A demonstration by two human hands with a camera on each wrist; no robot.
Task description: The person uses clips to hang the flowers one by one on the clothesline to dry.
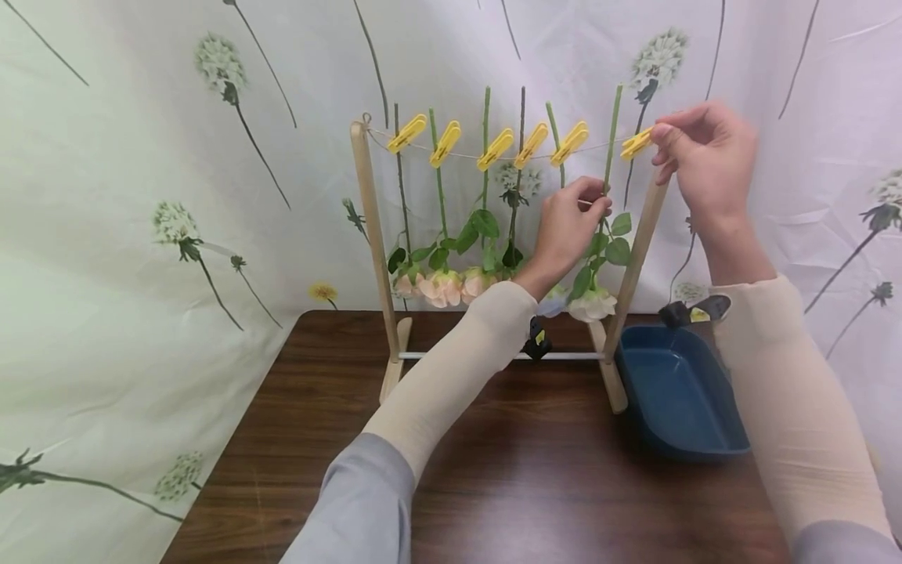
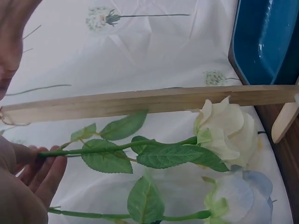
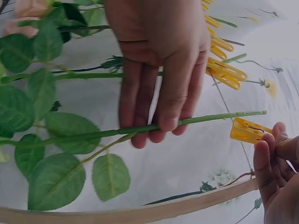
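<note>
My left hand (image 1: 572, 227) pinches the green stem of a white artificial rose (image 1: 593, 304), which hangs bloom-down near the right post. In the left wrist view that rose (image 2: 226, 130) shows its pale petals and green leaves. My right hand (image 1: 715, 157) pinches a yellow clothespin (image 3: 247, 130) by its end, close to the string and just right of the stem's upper part. The clothespin and the stem are apart. Several other yellow clothespins (image 1: 497, 149) sit on the string, with upside-down roses (image 1: 442, 288) hanging by their stems below them.
A wooden frame with two posts (image 1: 373, 235) and a white crossbar (image 1: 564, 356) stands on the dark wooden table (image 1: 535, 486). To its right is a blue basin (image 1: 680, 392). Behind hangs a white cloth (image 1: 141, 117) printed with flowers.
</note>
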